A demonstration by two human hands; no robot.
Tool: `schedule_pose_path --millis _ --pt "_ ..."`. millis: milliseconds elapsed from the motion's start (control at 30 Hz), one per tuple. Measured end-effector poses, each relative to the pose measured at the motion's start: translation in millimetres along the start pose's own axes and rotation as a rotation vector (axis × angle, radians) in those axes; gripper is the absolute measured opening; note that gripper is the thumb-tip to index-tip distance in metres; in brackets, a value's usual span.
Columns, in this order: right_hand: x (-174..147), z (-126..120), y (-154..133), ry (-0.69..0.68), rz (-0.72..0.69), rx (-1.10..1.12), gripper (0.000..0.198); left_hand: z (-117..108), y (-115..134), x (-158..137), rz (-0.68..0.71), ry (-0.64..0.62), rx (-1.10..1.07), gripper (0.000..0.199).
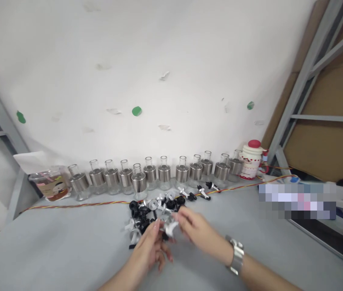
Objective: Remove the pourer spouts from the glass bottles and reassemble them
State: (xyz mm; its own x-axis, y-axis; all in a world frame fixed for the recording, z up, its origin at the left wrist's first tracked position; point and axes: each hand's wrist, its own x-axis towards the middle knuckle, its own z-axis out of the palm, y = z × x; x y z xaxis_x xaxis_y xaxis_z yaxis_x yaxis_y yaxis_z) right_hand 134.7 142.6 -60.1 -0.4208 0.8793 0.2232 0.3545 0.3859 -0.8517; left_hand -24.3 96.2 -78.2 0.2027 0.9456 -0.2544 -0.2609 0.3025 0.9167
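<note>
Between my two hands is a blurred silver pour spout (pixel 170 228). My left hand (pixel 153 247) pinches it from the left with thumb and forefinger, the other fingers curled below. My right hand (pixel 194 229), with a metal watch on its wrist, is smeared by motion; its fingertips close on the spout's upper right side. Just beyond lies a pile of silver spouts (pixel 153 205) and black stopper parts (pixel 143 216), partly hidden by my hands. A few spouts with black parts (pixel 203 192) lie apart to the right.
Several glass bottles (pixel 139 184) with steel sleeves stand in a row along the white wall. A twisted red-yellow wire (pixel 89 205) crosses the grey table (pixel 68 242). At the left is a plastic container (pixel 51 188); at the right, a red-topped white jar (pixel 250 161).
</note>
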Motion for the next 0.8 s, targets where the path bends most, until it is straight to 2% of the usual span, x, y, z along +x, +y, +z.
schedule_pose_path --millis 33,133,233,300,367,467,567,700,800 --pt "7.8 -9.1 5.9 0.153 0.068 0.016 0.038 -2.4 1.4 1.2 0.037 -0.001 0.025 0.057" --pt "30.7 -43.6 31.7 0.37 0.142 -0.009 0.042 -8.7 2.6 4.2 0.107 -0.004 0.097 0.059" --pt "46.0 -73.9 64.0 0.521 0.224 -0.088 0.043 -11.1 -0.1 7.5 0.093 -0.007 0.141 0.061" --pt "50.7 -85.3 82.1 0.558 0.274 -0.165 0.041 -10.7 -1.5 9.3 0.068 -0.006 0.145 0.062" --pt "51.8 -90.1 92.4 0.564 0.308 -0.254 0.036 -9.7 -1.7 10.3 0.067 0.005 0.135 0.061" --pt "48.6 -88.9 90.2 0.588 0.314 -0.402 0.028 -9.8 -0.5 10.7 0.094 0.025 0.125 0.058" --pt "43.0 -80.1 75.2 0.569 0.212 -0.531 0.033 -12.4 1.2 10.2 0.131 0.057 0.137 0.056" --pt "37.1 -59.2 61.9 0.344 -0.015 -0.626 0.026 -14.9 8.1 5.6 0.279 0.187 0.123 0.045" --pt "34.5 -46.8 63.2 0.217 -0.097 -0.666 0.027 -15.1 16.8 1.2 0.341 0.302 0.119 0.037"
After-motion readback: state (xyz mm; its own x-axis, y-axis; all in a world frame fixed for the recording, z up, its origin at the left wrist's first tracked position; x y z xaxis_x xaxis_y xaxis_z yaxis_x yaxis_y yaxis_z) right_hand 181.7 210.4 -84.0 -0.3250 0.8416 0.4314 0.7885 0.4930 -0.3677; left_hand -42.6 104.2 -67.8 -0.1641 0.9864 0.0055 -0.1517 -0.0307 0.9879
